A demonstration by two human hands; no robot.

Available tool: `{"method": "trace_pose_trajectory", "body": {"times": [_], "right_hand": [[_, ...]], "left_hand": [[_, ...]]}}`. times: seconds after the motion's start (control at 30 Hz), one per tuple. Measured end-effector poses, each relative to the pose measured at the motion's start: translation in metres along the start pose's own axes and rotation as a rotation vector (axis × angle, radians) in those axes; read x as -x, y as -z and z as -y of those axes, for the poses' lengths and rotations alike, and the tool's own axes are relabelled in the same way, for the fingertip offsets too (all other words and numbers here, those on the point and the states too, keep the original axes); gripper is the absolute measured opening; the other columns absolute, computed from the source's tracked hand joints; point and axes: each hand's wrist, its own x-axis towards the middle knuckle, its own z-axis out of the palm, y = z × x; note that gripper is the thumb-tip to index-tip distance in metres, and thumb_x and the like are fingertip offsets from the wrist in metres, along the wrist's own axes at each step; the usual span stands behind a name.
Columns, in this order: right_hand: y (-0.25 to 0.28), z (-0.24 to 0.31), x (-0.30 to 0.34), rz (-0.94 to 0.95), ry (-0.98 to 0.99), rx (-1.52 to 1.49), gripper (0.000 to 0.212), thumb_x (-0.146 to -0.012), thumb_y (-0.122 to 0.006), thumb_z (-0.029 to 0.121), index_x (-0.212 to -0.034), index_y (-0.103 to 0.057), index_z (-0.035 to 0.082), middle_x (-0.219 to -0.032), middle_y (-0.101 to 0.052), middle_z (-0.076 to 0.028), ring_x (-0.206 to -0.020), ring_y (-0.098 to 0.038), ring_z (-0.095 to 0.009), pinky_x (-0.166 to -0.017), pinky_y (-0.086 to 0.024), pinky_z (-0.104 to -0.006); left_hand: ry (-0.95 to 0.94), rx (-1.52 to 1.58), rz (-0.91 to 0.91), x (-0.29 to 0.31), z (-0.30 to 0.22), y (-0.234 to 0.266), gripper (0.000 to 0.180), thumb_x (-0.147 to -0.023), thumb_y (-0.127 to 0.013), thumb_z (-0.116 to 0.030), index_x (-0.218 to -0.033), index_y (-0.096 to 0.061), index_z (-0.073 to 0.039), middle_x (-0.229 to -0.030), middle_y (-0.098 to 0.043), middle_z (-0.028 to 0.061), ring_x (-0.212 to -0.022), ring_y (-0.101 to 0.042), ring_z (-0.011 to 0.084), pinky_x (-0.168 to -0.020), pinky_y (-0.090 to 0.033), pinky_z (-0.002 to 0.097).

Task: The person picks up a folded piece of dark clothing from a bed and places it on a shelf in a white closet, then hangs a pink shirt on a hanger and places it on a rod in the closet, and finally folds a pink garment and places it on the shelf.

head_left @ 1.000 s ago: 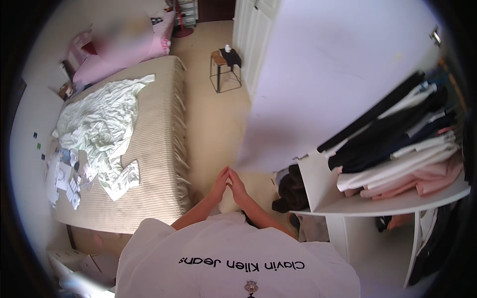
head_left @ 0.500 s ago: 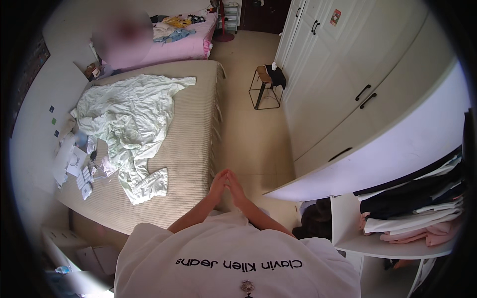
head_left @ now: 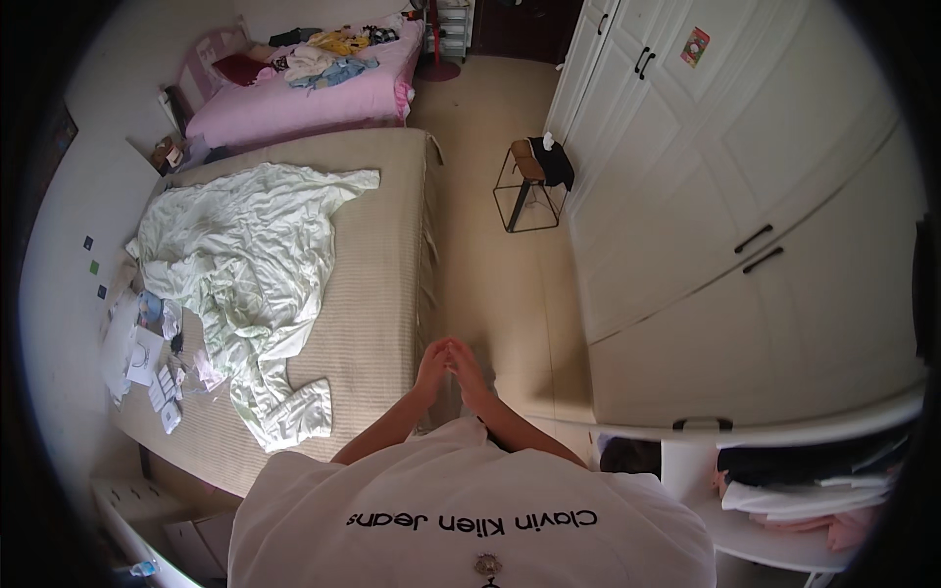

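My left hand [head_left: 431,370] and my right hand [head_left: 470,374] meet in front of my body, past the hem of my white shirt [head_left: 470,490]. Their fingers are stretched out and touch at the tips; I see nothing held in them. Parts of the fingers hide one another. Nearest on the left is the bed with a beige ribbed cover [head_left: 368,333]. A crumpled pale green garment [head_left: 260,245] lies across it, one long sleeve reaching toward me.
Tall white wardrobe doors [head_left: 676,196] with black handles line the right. Stacked clothes [head_left: 794,500] sit on a shelf at lower right. A black-framed stool [head_left: 534,181] stands on the aisle floor. Behind is a pink bed [head_left: 323,98] with clothes; small items [head_left: 157,367] lie by the wall.
The nearest wardrobe door has swung toward the clothes shelf, and its lavender-lit face is out of sight. My view has shifted slightly. My hands stay together.
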Motion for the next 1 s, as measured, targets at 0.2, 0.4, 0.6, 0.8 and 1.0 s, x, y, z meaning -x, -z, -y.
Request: {"method": "trace_pose_trajectory", "body": {"times": [0.2,0.4,0.6,0.8,1.0], "right_hand": [[0.001,0.089,-0.109,0.054,0.045,0.028,0.034,-0.096,-0.046,0.034,-0.122,-0.051,0.013,-0.109,-0.055,0.000,-0.099,-0.052,-0.009,-0.088,-0.039,-0.0284],[0.013,0.180,-0.204,0.078,0.153,0.020,0.033,-0.096,-0.044,0.029,-0.122,-0.051,0.011,-0.113,-0.055,-0.001,-0.103,-0.052,-0.011,-0.089,-0.040,-0.0268],[0.007,0.215,-0.274,0.045,0.140,-0.027,0.030,-0.097,-0.043,0.022,-0.120,-0.054,0.006,-0.109,-0.058,-0.003,-0.102,-0.054,-0.012,-0.089,-0.041,-0.0262],[0.003,0.242,-0.363,0.002,0.092,-0.040,0.029,-0.094,-0.046,0.019,-0.119,-0.054,0.007,-0.110,-0.058,-0.004,-0.101,-0.054,-0.013,-0.088,-0.042,-0.0266],[-0.029,0.296,-0.475,-0.030,0.130,0.005,0.030,-0.095,-0.047,0.022,-0.120,-0.053,0.006,-0.113,-0.057,-0.004,-0.104,-0.053,-0.013,-0.091,-0.040,-0.0275]], "left_hand": [[-0.102,0.011,0.000,-0.110,-0.069,-0.038,0.030,-0.094,-0.045,-0.020,-0.121,-0.049,-0.008,-0.113,-0.055,0.0049,-0.102,-0.052,0.0145,-0.086,-0.043,0.0295],[-0.267,-0.230,-0.067,-0.209,-0.144,-0.092,0.028,-0.091,-0.045,-0.012,-0.118,-0.051,-0.006,-0.108,-0.057,0.0060,-0.099,-0.055,0.0164,-0.084,-0.044,0.0310],[-0.237,-0.223,-0.154,-0.281,-0.179,-0.104,0.029,-0.088,-0.047,-0.008,-0.115,-0.052,-0.002,-0.108,-0.058,0.0091,-0.097,-0.056,0.0187,-0.079,-0.047,0.0295],[-0.198,-0.155,-0.135,-0.375,-0.200,-0.094,0.027,-0.086,-0.048,-0.006,-0.113,-0.055,-0.004,-0.105,-0.059,0.0076,-0.094,-0.058,0.0168,-0.078,-0.048,0.0280],[-0.201,-0.132,-0.114,-0.490,-0.265,-0.086,0.030,-0.085,-0.047,-0.004,-0.114,-0.055,-0.005,-0.106,-0.059,0.0067,-0.095,-0.057,0.0156,-0.079,-0.047,0.0278]]}}
